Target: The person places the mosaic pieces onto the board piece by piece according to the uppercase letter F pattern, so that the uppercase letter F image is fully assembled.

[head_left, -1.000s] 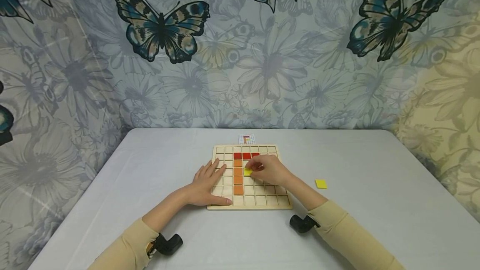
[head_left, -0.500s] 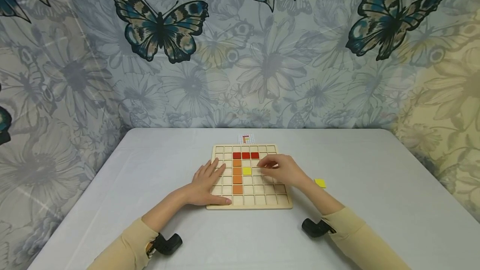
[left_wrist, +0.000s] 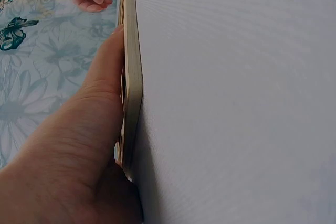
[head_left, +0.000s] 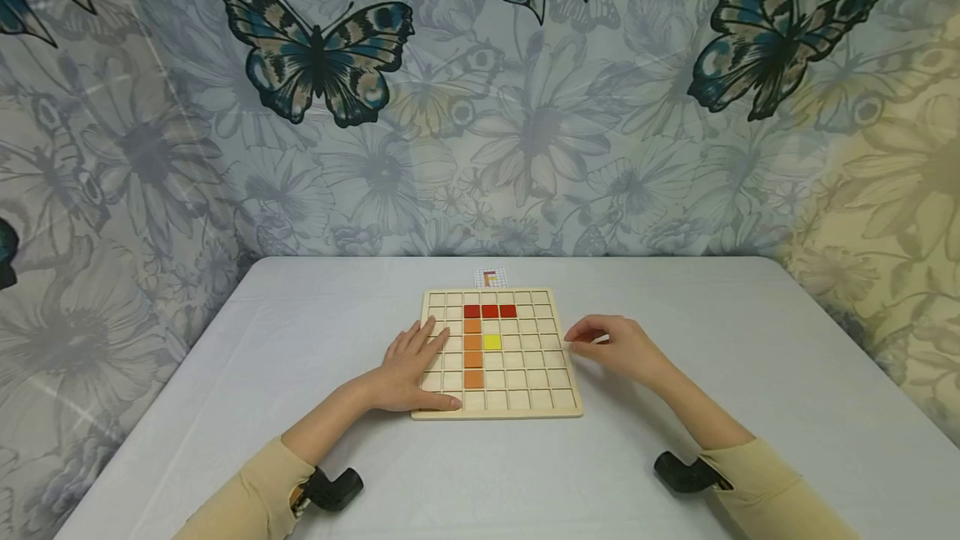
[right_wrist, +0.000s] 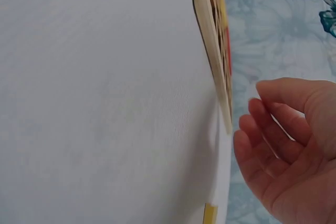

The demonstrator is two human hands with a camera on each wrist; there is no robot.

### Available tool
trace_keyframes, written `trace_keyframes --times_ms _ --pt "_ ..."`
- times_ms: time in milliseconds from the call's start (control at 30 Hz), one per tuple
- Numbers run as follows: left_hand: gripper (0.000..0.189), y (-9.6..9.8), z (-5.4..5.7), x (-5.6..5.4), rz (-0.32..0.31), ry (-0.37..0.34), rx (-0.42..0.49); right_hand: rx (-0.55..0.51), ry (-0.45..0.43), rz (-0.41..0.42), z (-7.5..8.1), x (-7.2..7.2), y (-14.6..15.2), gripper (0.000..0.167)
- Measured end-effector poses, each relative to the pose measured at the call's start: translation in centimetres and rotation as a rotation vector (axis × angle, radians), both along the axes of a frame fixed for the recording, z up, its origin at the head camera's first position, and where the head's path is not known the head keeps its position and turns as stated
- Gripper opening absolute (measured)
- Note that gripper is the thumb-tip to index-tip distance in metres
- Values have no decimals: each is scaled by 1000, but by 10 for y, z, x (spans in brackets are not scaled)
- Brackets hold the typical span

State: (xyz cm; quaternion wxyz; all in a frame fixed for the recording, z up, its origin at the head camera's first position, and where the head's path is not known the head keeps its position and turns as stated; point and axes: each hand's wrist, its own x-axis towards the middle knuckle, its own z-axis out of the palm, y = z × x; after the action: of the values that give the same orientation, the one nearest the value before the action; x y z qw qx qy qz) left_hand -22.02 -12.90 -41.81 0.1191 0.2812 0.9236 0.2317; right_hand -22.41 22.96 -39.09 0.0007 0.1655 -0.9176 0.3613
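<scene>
A wooden grid board [head_left: 528,402] lies on the table. In its cells sit a row of 3 red tiles [head_left: 490,312], a column of several orange tiles [head_left: 473,359] and one yellow tile [head_left: 492,342]. My left hand [head_left: 408,369] rests spread on the board's left edge, its thumb along the near edge. Just off the board's right side, my right hand [head_left: 618,348] hovers with loosely bent fingers and holds nothing. Another yellow tile [right_wrist: 210,213] lies on the table in the right wrist view; in the head view the right hand and forearm hide it.
A small printed pattern card [head_left: 491,277] lies behind the board's far edge. White cloth covers the table [head_left: 300,298], which ends at a butterfly-patterned backdrop [head_left: 525,148]. Black wrist cameras sit at both sleeves.
My right hand has let go of the yellow tile on the board and moved right, past the board's edge. The left hand has stayed where it was.
</scene>
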Motion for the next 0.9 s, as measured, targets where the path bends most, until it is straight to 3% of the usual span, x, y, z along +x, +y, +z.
trace_keyframes --times_ms 633,900 --pt "109 0 -2 0 1 10 -14 100 30 -68 -1 25 57 15" --pt "109 -1 -1 -1 -5 11 -3 150 19 -42 -1 30 70 25"
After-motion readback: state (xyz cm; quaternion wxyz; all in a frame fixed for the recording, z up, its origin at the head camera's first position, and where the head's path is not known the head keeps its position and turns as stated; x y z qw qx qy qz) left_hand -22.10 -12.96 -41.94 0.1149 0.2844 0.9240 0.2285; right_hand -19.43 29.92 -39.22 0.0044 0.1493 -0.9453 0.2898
